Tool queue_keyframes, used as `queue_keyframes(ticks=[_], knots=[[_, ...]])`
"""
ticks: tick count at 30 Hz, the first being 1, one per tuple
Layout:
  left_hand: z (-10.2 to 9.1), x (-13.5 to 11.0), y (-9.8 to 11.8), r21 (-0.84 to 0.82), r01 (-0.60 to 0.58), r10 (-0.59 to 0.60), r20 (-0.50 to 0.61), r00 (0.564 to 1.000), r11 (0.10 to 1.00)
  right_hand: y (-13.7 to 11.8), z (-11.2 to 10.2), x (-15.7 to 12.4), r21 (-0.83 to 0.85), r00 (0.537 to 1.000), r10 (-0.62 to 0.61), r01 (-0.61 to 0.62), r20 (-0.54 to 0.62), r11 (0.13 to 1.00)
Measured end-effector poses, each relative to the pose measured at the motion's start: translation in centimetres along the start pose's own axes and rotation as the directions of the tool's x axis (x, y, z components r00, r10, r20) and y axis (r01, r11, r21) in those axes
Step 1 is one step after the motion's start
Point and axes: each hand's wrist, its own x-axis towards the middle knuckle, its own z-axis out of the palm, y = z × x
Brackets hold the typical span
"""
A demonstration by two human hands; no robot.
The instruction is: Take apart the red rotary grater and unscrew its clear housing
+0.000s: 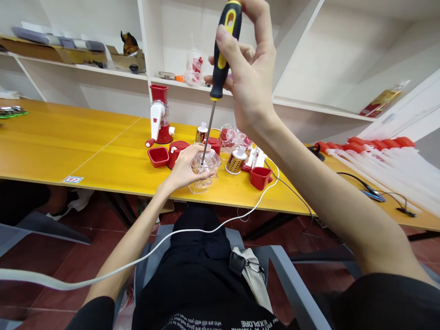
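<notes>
Black rubber with yellow inlays covered the handle of the long-shafted screwdriver (217, 89) that my right hand (253, 75) held upright and slightly tilted. That forearm rose steeply from the lower right, lifting the hand high above the table; my thumb pressed flat against the handle's near face, the index finger curled up by its butt end, and the other fingers showed behind it, pinching the grip. The steel shaft slanted down into the clear, rounded plastic housing (211, 161), which sat near the front edge of the yellow wood-grained tabletop (113, 142), straight ahead of me. I couldn't tell whether the tip met a screw.

My left hand (185, 168) reached in low from the left, palm down, pinching the housing with the thumb along its near side and the fingers over its far side.

Lettering on my black shirt (227, 318) lay upside down: I could read "EXPLORE" and "who are still with you". Blue-bordered, a small white label (73, 179) stuck to the table edge, its characters too small to be sure of. Beyond the housing stood a red-and-white hand-cranked grater (161, 114); to its right, a perforated metal drum (236, 160) rested near a square red plastic cup (260, 178).
</notes>
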Motion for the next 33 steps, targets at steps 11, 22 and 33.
queue_keyframes(ticks=[11,22,33], knots=[[0.0,-0.1,-0.3,0.011,-0.025,0.025,-0.003,1.0,1.0,1.4,-2.0,0.3,-0.141,0.993,0.104,-0.096,0.05,0.985],[0.1,0.0,-0.3,-0.014,-0.012,0.012,-0.009,1.0,1.0,4.7,-4.3,0.7,-0.169,0.989,0.101,-0.082,0.106,0.982],[0.0,0.0,-0.5,-0.023,-0.038,0.037,-0.016,0.999,0.999,4.3,-4.0,0.3,-0.177,0.99,0.141,-0.136,0.014,0.975]])
